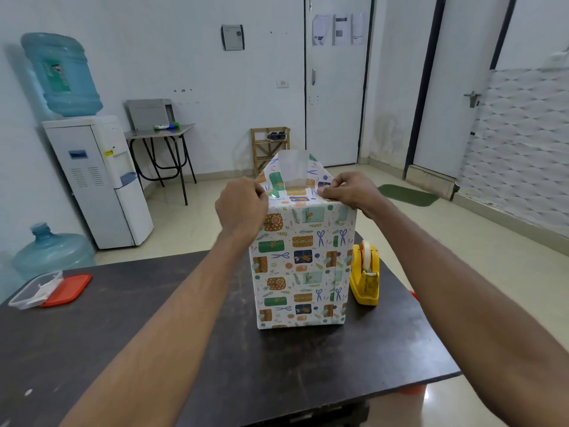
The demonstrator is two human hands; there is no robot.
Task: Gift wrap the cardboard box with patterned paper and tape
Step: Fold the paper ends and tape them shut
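A tall box [300,266] covered in white patterned paper stands upright on the dark table [154,318]. At its top the paper is loose: a flap [294,169] sticks up at the far side, showing its plain white back. My left hand [241,206] pinches the paper at the top left corner. My right hand [352,191] pinches the paper at the top right corner. A yellow tape dispenser [366,274] with a white roll stands just right of the box, touching or nearly touching it.
A clear plastic container [35,289] and its red lid [69,289] lie at the table's left edge. The table's right edge runs close behind the dispenser. A water cooler [98,180], a small table and a wooden rack stand on the floor beyond.
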